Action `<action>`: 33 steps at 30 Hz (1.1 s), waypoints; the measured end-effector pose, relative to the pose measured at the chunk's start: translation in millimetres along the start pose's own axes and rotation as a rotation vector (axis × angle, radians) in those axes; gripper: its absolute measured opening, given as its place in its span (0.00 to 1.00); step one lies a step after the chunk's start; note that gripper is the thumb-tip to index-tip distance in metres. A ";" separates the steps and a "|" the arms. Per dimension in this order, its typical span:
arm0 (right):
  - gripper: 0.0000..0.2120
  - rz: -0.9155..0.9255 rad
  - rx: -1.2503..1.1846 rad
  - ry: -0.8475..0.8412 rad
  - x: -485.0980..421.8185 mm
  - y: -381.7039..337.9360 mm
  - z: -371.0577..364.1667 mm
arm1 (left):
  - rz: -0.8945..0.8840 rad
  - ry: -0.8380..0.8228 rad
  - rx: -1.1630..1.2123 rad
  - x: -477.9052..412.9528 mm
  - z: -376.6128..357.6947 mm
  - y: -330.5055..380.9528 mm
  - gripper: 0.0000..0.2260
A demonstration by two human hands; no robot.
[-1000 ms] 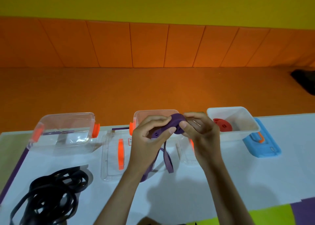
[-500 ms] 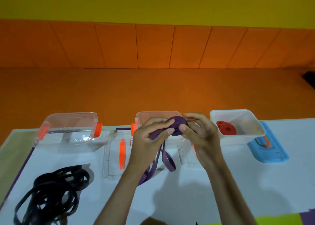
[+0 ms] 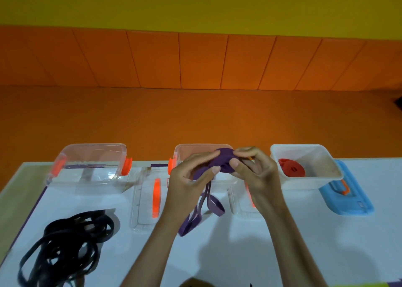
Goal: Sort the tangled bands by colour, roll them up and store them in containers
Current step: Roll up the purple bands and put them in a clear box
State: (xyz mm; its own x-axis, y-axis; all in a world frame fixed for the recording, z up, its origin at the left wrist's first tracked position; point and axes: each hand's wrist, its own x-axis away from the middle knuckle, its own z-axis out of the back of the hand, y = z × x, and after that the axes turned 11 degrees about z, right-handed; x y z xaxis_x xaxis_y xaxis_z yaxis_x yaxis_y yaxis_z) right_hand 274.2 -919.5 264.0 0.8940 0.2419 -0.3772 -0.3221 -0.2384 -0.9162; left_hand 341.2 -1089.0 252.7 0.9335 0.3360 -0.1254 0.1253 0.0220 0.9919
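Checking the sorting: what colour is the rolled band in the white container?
Red; the head view shows the rolled band lying in the white container.

Purple band [image 3: 224, 163] between both hands; black bands [image 3: 65, 243] left of the left hand [image 3: 189, 184]; red roll [image 3: 291, 168] right of the right hand [image 3: 258, 175].

The far-left container [image 3: 91, 178], the middle container [image 3: 191, 150] and the flat lid [image 3: 141, 210] between them are clear, glossy plastic with opaque orange plastic clips. The far-right tub [image 3: 304, 181] is milky, matt plastic, and its blue lid [image 3: 352, 206] is smooth, opaque plastic. The purple band [image 3: 223, 162], black bands [image 3: 54, 230] and red roll [image 3: 292, 169] look matt and flexible, whether rubber or cloth I cannot tell, on a smooth white table [image 3: 315, 243].
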 end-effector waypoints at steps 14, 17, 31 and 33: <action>0.13 0.004 0.047 -0.130 -4.1 2.9 -1.0 | -0.043 0.098 0.035 -0.9 -6.8 1.9 0.12; 0.14 0.019 0.103 -0.080 -9.2 2.9 -3.3 | -0.006 0.139 0.036 2.6 -10.0 -2.6 0.12; 0.14 0.070 0.107 0.028 -4.6 -4.1 -12.3 | -0.035 0.160 0.052 4.7 -2.7 -0.6 0.12; 0.13 0.116 0.170 0.017 -7.1 -5.9 -12.1 | -0.041 0.148 0.055 3.9 -1.3 1.2 0.13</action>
State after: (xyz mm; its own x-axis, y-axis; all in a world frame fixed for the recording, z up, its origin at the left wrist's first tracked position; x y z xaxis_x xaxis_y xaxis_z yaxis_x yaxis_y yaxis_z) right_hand 273.5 -931.2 273.8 0.8523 0.2059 -0.4809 -0.4702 -0.1013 -0.8767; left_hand 344.5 -1086.4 253.4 0.8679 0.4712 -0.1571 0.1841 -0.0115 0.9828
